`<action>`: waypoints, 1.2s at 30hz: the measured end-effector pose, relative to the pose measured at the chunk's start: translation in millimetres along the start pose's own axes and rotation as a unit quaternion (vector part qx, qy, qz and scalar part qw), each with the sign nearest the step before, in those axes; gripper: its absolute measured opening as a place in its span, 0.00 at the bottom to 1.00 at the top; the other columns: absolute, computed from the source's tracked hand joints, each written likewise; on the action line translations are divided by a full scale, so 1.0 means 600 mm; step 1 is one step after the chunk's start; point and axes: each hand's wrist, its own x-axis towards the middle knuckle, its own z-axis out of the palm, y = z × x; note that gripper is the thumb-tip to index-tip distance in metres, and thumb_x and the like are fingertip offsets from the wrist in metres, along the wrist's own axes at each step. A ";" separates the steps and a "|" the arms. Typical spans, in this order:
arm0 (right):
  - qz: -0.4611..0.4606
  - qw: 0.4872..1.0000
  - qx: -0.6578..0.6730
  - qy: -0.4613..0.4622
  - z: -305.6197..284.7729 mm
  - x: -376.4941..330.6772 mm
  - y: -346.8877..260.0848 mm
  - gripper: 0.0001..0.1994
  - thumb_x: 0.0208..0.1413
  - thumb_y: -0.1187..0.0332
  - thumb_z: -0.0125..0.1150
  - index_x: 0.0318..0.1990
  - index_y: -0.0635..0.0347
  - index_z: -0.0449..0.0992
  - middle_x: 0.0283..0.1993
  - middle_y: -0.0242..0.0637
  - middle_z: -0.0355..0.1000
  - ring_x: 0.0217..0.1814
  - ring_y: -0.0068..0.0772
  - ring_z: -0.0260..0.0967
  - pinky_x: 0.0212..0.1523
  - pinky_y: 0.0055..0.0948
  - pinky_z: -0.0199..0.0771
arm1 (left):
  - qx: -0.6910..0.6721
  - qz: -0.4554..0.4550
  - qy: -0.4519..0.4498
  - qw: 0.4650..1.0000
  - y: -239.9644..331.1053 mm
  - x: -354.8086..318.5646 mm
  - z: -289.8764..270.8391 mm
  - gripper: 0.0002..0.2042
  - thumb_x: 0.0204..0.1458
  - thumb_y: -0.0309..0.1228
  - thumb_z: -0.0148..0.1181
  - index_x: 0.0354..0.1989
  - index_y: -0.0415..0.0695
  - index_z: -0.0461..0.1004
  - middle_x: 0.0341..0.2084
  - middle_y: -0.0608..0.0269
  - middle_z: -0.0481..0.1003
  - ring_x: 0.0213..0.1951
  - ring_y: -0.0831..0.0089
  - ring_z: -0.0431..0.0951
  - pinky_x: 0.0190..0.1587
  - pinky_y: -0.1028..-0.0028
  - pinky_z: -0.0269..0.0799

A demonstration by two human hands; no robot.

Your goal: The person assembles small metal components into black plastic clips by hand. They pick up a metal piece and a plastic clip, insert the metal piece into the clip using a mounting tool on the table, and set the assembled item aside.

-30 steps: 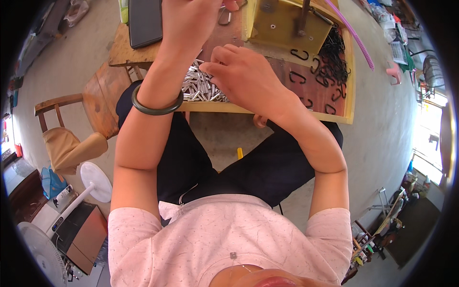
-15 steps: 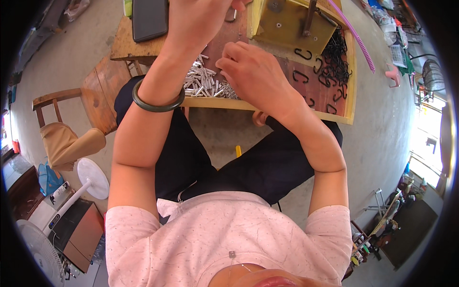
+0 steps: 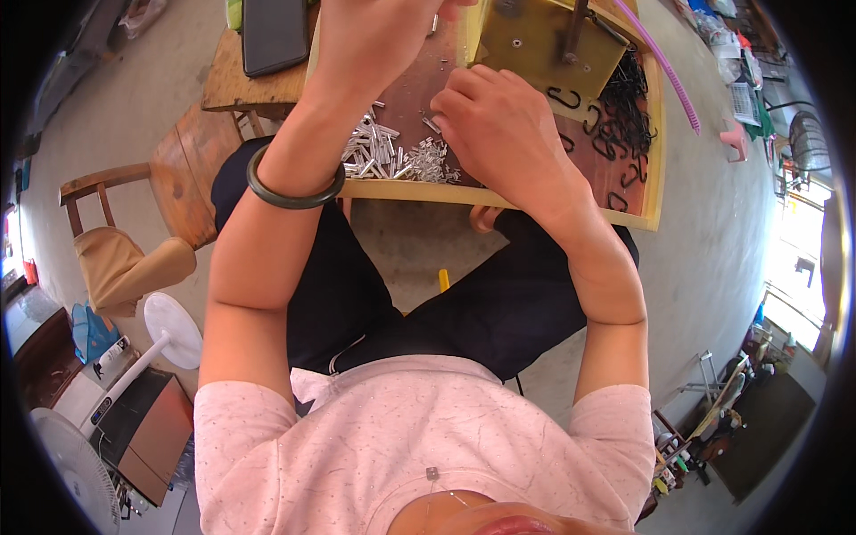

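Note:
My left hand (image 3: 379, 40) reaches to the top edge, where its fingers are mostly out of sight. A short silver metal piece (image 3: 434, 25) shows just by its fingertips. A little lower and to the right, my right hand (image 3: 499, 125) hangs over the wooden tray (image 3: 401, 190), fingers curled inward with their tips hidden. Close against those fingers is a silver rod (image 3: 432, 125); whether they grip it I cannot make out. Left of this hand lie a pile of silver rods (image 3: 373, 150) and a heap of smaller silver bits (image 3: 430, 162). Black hooks (image 3: 615, 134) lie heaped to the right.
A yellowish metal plate (image 3: 526, 45) with an upright dark lever (image 3: 576, 36) stands at the tray's back. A black phone-like slab (image 3: 275, 36) rests on the wooden table to the left. A pink coiled hose (image 3: 664, 67) hangs at the right. A wooden chair (image 3: 183, 169) stands left.
My right hand has moved to the right and slightly up, uncovering the small silver bits and covering some hooks. The left hand has barely shifted.

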 end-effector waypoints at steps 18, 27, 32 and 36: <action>0.295 0.794 0.531 0.038 -0.083 -0.020 0.076 0.11 0.64 0.72 0.63 0.51 0.62 0.83 0.39 0.29 0.80 0.39 0.17 0.72 0.45 0.20 0.73 | 0.058 -0.014 -0.076 0.995 -0.006 -0.022 -0.006 0.10 0.66 0.31 0.61 0.39 0.35 0.80 0.32 0.65 0.80 0.33 0.80 0.78 0.38 0.78 0.73; 0.334 0.769 0.543 0.053 -0.089 -0.054 0.109 0.09 0.63 0.73 0.64 0.47 0.65 0.84 0.38 0.31 0.81 0.38 0.17 0.72 0.43 0.20 0.72 | 0.205 -0.005 -0.212 0.956 -0.009 -0.041 0.031 0.07 0.58 0.21 0.62 0.44 0.38 0.77 0.36 0.68 0.79 0.40 0.80 0.77 0.46 0.76 0.74; 0.331 0.796 0.503 0.068 -0.101 -0.054 0.094 0.08 0.64 0.72 0.64 0.46 0.65 0.84 0.39 0.31 0.81 0.37 0.17 0.73 0.42 0.21 0.73 | 0.265 0.031 -0.236 0.934 -0.003 -0.048 0.055 0.09 0.55 0.21 0.67 0.43 0.38 0.77 0.35 0.67 0.78 0.38 0.80 0.77 0.44 0.77 0.74; 0.347 0.816 0.453 0.096 -0.112 -0.060 0.091 0.09 0.60 0.68 0.67 0.43 0.64 0.84 0.35 0.30 0.81 0.37 0.22 0.78 0.39 0.24 0.76 | 0.246 0.025 -0.179 0.952 -0.016 -0.050 0.061 0.07 0.55 0.23 0.67 0.41 0.40 0.78 0.32 0.65 0.81 0.35 0.75 0.81 0.36 0.74 0.77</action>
